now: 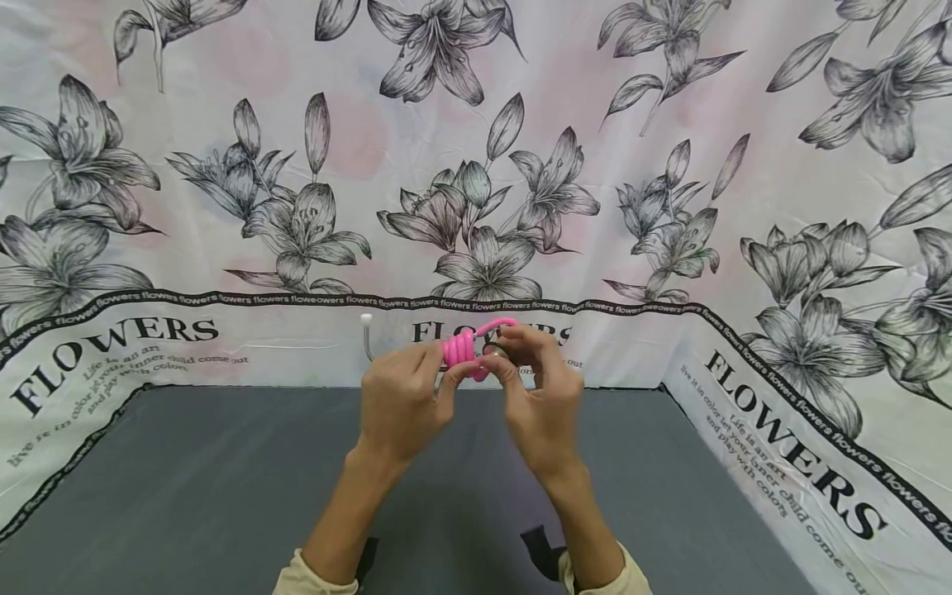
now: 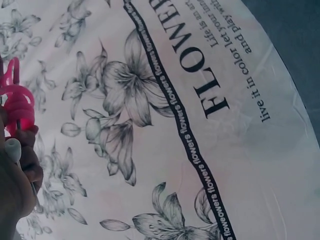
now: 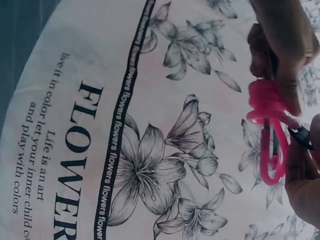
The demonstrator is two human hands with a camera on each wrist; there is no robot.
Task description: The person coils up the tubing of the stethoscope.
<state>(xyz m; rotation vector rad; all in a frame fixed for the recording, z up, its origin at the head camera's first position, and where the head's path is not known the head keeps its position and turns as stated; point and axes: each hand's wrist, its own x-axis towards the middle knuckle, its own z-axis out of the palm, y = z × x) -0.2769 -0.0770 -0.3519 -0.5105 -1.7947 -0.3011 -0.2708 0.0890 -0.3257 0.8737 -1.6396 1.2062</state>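
A bright pink cord (image 1: 458, 350) is wound in several tight turns, held up between both hands in the head view. My left hand (image 1: 397, 397) grips the coil from the left, thumb and fingers curled round it. From behind that hand rises a thin bent metal rod (image 1: 367, 332) with a white tip (image 2: 12, 148). On the other side my right hand (image 1: 549, 392) pinches the cord's end beside a small round metallic piece (image 1: 494, 350). The right wrist view shows a long pink loop (image 3: 265, 170) hanging off the coil, and a dark end piece (image 3: 301, 136) at the right fingertips.
A dark grey table top (image 1: 245, 479) lies below the hands. Behind and at both sides stands a white cloth (image 1: 402, 207) printed with lilies and lettering. Black straps (image 1: 543, 552) and cream sleeves (image 1: 316, 574) show near the wrists.
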